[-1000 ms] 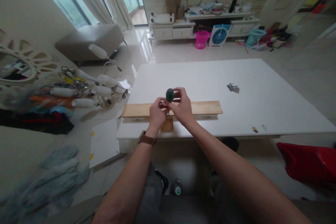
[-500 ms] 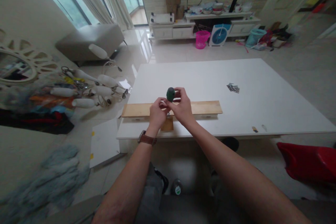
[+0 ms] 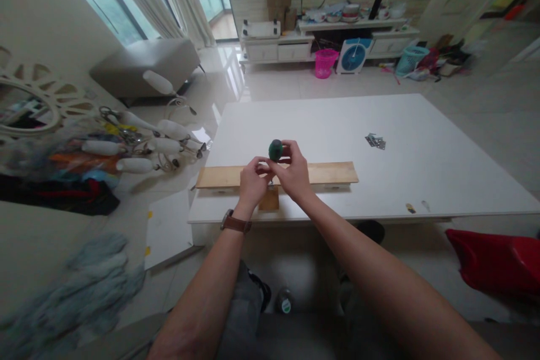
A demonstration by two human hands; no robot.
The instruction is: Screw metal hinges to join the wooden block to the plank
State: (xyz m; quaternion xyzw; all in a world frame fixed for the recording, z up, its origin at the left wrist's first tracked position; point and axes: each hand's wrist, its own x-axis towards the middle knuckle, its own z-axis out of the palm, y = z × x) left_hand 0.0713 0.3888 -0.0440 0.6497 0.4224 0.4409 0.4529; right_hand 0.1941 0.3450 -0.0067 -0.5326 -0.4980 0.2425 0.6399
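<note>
My right hand (image 3: 292, 167) is closed around a screwdriver whose rounded green-and-black handle (image 3: 275, 149) points up toward me. My left hand (image 3: 254, 180) is closed too, its fingertips pinched together against the right hand just under the handle. What those left fingers hold is hidden. Beneath both hands lies a long light wooden board (image 3: 331, 172) on the white table (image 3: 320, 124). A small brown wooden block (image 3: 269, 199) juts from the board's near side, and a bit of metal (image 3: 271, 183) shows where they meet.
Several metal brackets (image 3: 375, 141) lie on the table to the right. A small dark-and-yellow item (image 3: 410, 208) and a clear bag (image 3: 426, 205) sit near its front edge. A red chair (image 3: 498, 261) stands at right; a white panel (image 3: 169, 228) rests at left.
The screwdriver handle has shifted and tilted very slightly between the fingers. Both hands stay in nearly the same place over the board.
</note>
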